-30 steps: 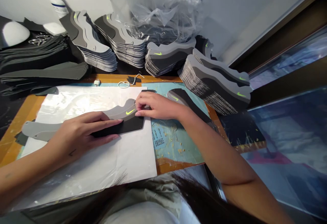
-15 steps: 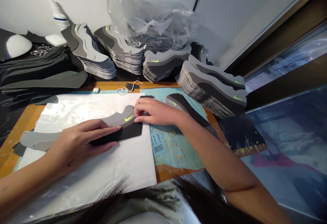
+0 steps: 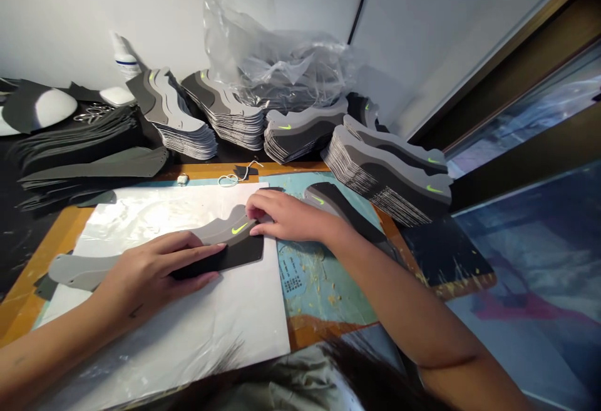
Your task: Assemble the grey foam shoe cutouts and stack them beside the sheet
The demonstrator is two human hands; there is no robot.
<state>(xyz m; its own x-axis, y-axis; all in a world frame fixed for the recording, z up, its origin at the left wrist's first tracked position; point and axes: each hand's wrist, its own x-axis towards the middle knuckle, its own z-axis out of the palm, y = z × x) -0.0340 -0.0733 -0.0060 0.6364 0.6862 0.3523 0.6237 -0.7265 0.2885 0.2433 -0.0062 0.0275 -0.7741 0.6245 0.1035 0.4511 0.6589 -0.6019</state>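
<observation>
A grey and black shoe upper panel (image 3: 239, 249) with a yellow-green swoosh lies flat on a white sheet (image 3: 248, 311). My left hand (image 3: 150, 267) rests across its middle, fingers stretched out and pressing it down, hiding part of it. At the panel's right end, beside the swoosh, my right hand (image 3: 282, 214) has its fingers curled with the thumb close to them, pinching at the upper edge. Whether something small is between those fingertips is hidden. Another shoe upper panel (image 3: 347, 208) lies on the blue mat to the right, partly behind my right forearm.
Stacks of grey panels (image 3: 235, 117) line the back, with another stack (image 3: 385, 173) at the right. Black pieces (image 3: 94, 161) are piled at the left. A clear plastic bag (image 3: 282, 60), a white bottle (image 3: 124, 57) and a white cord (image 3: 228, 179) are behind the sheet.
The view has tilted slightly, so everything sits a little lower in the picture. Both hands stay in nearly the same place on the panel.
</observation>
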